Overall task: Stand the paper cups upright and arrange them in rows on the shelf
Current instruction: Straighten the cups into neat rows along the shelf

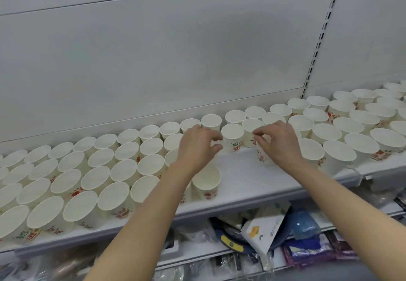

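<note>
Paper: white cups stood upright in rows on the shelf (241,184).
Gap: bare patch between both hands.
Left hand (197,146): fingers spread, grasping nothing visible.
Right hand (279,142): pinching the rim of a cup (263,156), nearer the gap.

Two bare forearms, unsleeved to the frame's lower edge. Left hand (198,143), right hand (279,141): ungloved; short nails, plain wrists.

White paper cups (123,172) with red and green print, upright, mouths open, packed in rows across the white shelf (239,179). Rows fill left and right ends; bare gap mid-shelf. One cup (207,183) stands alone near the front edge of the gap.
</note>
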Available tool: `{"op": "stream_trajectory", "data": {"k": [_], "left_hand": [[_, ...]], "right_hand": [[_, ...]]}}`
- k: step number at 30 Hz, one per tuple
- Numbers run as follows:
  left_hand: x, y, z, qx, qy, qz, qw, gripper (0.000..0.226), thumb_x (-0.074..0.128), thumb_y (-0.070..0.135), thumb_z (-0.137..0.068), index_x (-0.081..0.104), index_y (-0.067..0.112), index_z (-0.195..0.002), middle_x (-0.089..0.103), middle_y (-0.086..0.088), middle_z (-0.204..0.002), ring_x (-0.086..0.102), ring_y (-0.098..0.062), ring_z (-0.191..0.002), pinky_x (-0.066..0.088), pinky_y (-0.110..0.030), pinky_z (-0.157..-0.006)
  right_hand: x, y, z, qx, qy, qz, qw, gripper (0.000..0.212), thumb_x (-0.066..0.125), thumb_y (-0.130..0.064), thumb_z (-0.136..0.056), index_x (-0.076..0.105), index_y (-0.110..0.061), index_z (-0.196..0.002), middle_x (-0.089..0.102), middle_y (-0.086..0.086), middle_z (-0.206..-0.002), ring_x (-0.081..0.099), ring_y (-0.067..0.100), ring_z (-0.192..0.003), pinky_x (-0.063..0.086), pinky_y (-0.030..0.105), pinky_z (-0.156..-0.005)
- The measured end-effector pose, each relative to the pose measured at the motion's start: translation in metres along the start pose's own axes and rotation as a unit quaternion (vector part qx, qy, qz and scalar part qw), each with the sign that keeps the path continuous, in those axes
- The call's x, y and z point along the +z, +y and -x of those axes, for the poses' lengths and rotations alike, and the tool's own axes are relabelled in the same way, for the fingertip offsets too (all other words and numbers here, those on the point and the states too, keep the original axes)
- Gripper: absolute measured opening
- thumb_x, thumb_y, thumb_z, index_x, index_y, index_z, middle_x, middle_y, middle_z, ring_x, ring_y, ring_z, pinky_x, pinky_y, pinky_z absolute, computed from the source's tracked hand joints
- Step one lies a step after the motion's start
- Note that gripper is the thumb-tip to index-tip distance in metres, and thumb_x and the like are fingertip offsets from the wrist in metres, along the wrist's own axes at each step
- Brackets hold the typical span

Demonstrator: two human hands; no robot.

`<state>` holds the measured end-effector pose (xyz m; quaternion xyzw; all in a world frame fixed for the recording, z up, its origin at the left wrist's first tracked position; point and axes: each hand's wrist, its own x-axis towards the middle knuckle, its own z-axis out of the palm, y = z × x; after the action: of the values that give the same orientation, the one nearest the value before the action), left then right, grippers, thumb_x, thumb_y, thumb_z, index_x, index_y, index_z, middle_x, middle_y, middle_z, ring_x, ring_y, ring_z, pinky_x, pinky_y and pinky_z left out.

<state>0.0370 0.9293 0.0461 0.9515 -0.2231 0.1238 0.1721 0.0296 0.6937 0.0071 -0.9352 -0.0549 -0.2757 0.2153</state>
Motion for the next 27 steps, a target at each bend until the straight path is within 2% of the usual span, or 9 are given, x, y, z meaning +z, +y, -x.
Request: {"op": "stream_trajectory", "data": {"k": [3, 6, 8, 11, 16, 18, 20, 24, 27], "left_hand": [[0.026, 0.021, -0.038, 0.02, -0.064, -0.089, 0.994, 0.035, 0.065, 0.038, -0.086, 0.064, 0.029, -0.119, 0.066, 0.003, -0.115, 0.051, -0.024, -0.107, 0.037, -0.034, -0.086], [0.041, 0.029, -0.055, 0.01, -0.101, -0.146, 0.984, 0.021, 0.062, 0.034, -0.086, 0.07, 0.029, -0.106, 0.069, -0.001, -0.102, 0.051, -0.025, -0.101, 0.03, -0.032, -0.077], [0.042, 0.029, -0.053, 0.0, -0.104, -0.148, 0.983, 0.013, 0.062, 0.033, -0.085, 0.073, 0.028, -0.091, 0.07, 0.0, -0.09, 0.054, -0.024, -0.096, 0.029, -0.031, -0.075], [0.037, 0.024, -0.037, -0.013, -0.107, -0.137, 0.985, 0.01, 0.065, 0.034, -0.082, 0.073, 0.03, -0.087, 0.071, 0.004, -0.086, 0.056, -0.02, -0.092, 0.034, -0.03, -0.078], [0.025, 0.026, -0.014, -0.02, -0.115, -0.082, 0.99, 0.021, 0.069, 0.05, -0.077, 0.074, 0.031, -0.085, 0.069, 0.012, -0.083, 0.055, -0.011, -0.087, 0.034, -0.027, -0.071], [0.021, 0.022, -0.016, -0.058, -0.096, -0.016, 0.994, 0.027, 0.068, 0.059, -0.075, 0.074, 0.034, -0.083, 0.068, 0.014, -0.082, 0.056, -0.007, -0.084, 0.042, -0.029, -0.07], [0.018, 0.013, -0.026, -0.089, -0.055, 0.011, 0.994, 0.022, 0.066, 0.057, -0.078, 0.073, 0.036, -0.082, 0.069, 0.016, -0.083, 0.058, -0.007, -0.084, 0.047, -0.03, -0.07], [0.019, -0.009, -0.058, -0.146, 0.005, -0.02, 0.989, 0.013, 0.066, 0.037, -0.083, 0.074, 0.031, -0.093, 0.072, 0.013, -0.093, 0.062, -0.014, -0.092, 0.049, -0.031, -0.075], [0.026, -0.015, -0.082, -0.146, 0.008, -0.049, 0.988, 0.016, 0.065, 0.031, -0.085, 0.073, 0.027, -0.098, 0.073, 0.007, -0.099, 0.062, -0.02, -0.098, 0.048, -0.033, -0.081]], "right_hand": [[0.001, 0.015, -0.022, -0.015, -0.019, 0.008, 1.0, 0.011, 0.076, -0.017, -0.076, 0.075, -0.021, -0.085, 0.072, -0.003, -0.078, 0.057, 0.028, -0.082, 0.04, 0.04, -0.077], [0.008, 0.02, -0.039, -0.055, -0.046, 0.023, 0.997, 0.012, 0.076, -0.02, -0.074, 0.074, -0.02, -0.086, 0.072, -0.001, -0.081, 0.057, 0.03, -0.085, 0.039, 0.039, -0.076], [0.012, 0.023, -0.046, -0.08, -0.085, 0.044, 0.992, 0.014, 0.076, -0.025, -0.075, 0.074, -0.021, -0.088, 0.072, 0.0, -0.085, 0.056, 0.031, -0.09, 0.035, 0.037, -0.078], [0.017, 0.023, -0.051, -0.097, -0.15, 0.075, 0.981, 0.014, 0.07, -0.035, -0.08, 0.074, -0.026, -0.089, 0.071, -0.006, -0.087, 0.054, 0.024, -0.094, 0.033, 0.037, -0.084], [0.022, 0.021, -0.046, -0.116, -0.16, 0.072, 0.978, 0.014, 0.059, -0.027, -0.08, 0.071, -0.026, -0.073, 0.07, -0.006, -0.074, 0.053, 0.02, -0.082, 0.031, 0.034, -0.079], [0.021, 0.017, -0.043, -0.125, -0.154, 0.062, 0.978, 0.013, 0.059, -0.026, -0.077, 0.07, -0.025, -0.069, 0.068, -0.005, -0.07, 0.054, 0.021, -0.079, 0.031, 0.034, -0.077], [0.018, 0.011, -0.039, -0.132, -0.15, 0.046, 0.979, 0.011, 0.061, -0.023, -0.074, 0.069, -0.024, -0.067, 0.067, -0.005, -0.067, 0.056, 0.022, -0.076, 0.031, 0.034, -0.076], [0.016, 0.004, -0.026, -0.134, -0.175, 0.044, 0.974, 0.014, 0.057, -0.03, -0.078, 0.067, -0.025, -0.069, 0.067, -0.007, -0.071, 0.055, 0.018, -0.079, 0.029, 0.03, -0.077], [0.016, 0.004, -0.037, -0.105, -0.118, 0.009, 0.987, 0.02, 0.058, -0.037, -0.079, 0.067, -0.026, -0.066, 0.066, -0.008, -0.066, 0.054, 0.019, -0.073, 0.036, 0.034, -0.076]]}}
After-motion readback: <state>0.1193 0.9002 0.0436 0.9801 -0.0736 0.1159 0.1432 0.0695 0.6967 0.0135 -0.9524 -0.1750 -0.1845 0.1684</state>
